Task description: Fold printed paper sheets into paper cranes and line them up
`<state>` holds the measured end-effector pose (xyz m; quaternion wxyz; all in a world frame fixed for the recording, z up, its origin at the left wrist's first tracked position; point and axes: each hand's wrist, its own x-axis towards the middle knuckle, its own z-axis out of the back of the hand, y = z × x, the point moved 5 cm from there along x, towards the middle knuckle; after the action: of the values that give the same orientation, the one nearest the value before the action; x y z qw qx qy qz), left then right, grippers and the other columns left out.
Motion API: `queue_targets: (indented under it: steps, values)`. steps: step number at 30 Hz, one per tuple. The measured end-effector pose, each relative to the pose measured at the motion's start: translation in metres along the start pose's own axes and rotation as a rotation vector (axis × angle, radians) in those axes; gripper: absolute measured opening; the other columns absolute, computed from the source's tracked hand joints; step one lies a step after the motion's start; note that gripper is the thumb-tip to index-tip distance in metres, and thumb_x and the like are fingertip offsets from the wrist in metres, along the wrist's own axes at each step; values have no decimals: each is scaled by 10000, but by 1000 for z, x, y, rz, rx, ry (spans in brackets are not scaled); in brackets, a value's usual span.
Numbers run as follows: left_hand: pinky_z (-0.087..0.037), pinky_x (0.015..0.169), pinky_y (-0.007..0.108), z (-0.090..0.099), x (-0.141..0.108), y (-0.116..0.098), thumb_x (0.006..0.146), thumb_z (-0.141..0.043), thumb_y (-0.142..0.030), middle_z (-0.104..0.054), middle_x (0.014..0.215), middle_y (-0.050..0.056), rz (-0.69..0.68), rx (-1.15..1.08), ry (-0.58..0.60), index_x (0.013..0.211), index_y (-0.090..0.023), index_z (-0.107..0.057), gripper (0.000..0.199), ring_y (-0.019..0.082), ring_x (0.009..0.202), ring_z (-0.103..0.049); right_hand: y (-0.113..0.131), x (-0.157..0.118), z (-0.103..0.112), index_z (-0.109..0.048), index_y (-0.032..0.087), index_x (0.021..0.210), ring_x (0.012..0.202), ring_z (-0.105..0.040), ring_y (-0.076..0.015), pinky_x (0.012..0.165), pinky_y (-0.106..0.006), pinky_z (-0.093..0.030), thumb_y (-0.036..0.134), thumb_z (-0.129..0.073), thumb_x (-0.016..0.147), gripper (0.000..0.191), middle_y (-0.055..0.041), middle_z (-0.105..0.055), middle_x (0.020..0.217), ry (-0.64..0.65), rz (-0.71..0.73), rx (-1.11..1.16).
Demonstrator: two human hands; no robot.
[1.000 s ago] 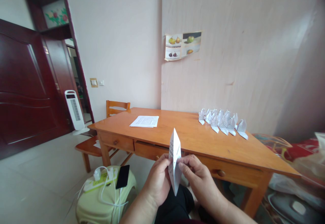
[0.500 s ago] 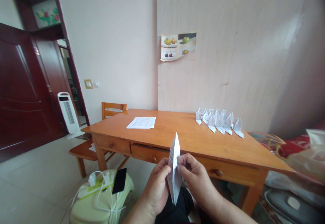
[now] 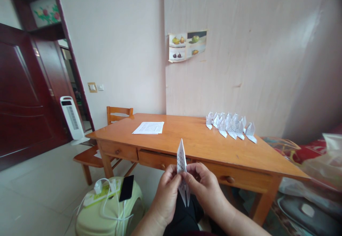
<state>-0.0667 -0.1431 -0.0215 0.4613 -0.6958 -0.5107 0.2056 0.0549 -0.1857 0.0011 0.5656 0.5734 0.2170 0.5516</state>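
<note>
A narrow folded paper (image 3: 181, 157) with print on it stands upright between my hands, its pointed tip up and its lower end split into two points. My left hand (image 3: 167, 193) pinches it from the left, thumb in front. From the right, my right hand (image 3: 204, 184) grips its middle, the thumbs nearly meeting. Several folded paper pieces (image 3: 232, 125) stand grouped at the right back of the wooden table (image 3: 187, 131). A stack of printed sheets (image 3: 148, 127) lies flat on the table's left part.
A pale green stool (image 3: 93, 221) at the lower left holds a power strip (image 3: 100, 195), white cables and a black phone (image 3: 126, 188). Behind the table is a wooden chair (image 3: 120, 114). Plastic bags (image 3: 320, 164) lie at the right.
The folded paper has turned and tilted slightly left, and its lower end now shows two separate points. My right thumb has moved left across the paper, close to my left thumb.
</note>
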Motion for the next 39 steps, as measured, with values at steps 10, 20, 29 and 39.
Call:
queue_targets:
  steps: [10,20,29,39]
  values:
    - [-454,835,306,0,0,0,889,-680,-306,-692,1015,88,-25,84,8,1015,-168,-652,189,220,947,-626,-6,0,-6,-707,176,997,782,-661,-222,697,-318,-508,487,-663,837,352,-77,-726,860,63,-57,215]
    - [-460,836,309,1,-4,-1,900,-666,-315,-677,975,71,-28,109,0,982,-165,-639,173,197,911,-607,-25,4,-5,-651,179,865,694,-552,-154,668,-283,-459,430,-699,840,256,-16,-639,759,99,-131,374]
    - [-460,762,280,-1,-4,-4,868,-702,-342,-651,873,43,1,135,-29,939,-158,-643,206,174,819,-591,-9,-2,-5,-624,185,821,635,-538,-140,618,-262,-438,460,-693,837,284,3,-613,707,168,-173,410]
    - [-462,836,318,-3,-3,-6,882,-686,-299,-670,923,71,3,91,10,959,-152,-656,169,197,890,-594,-16,0,-4,-581,195,810,620,-497,-121,607,-248,-413,458,-669,867,283,33,-556,690,135,-166,436]
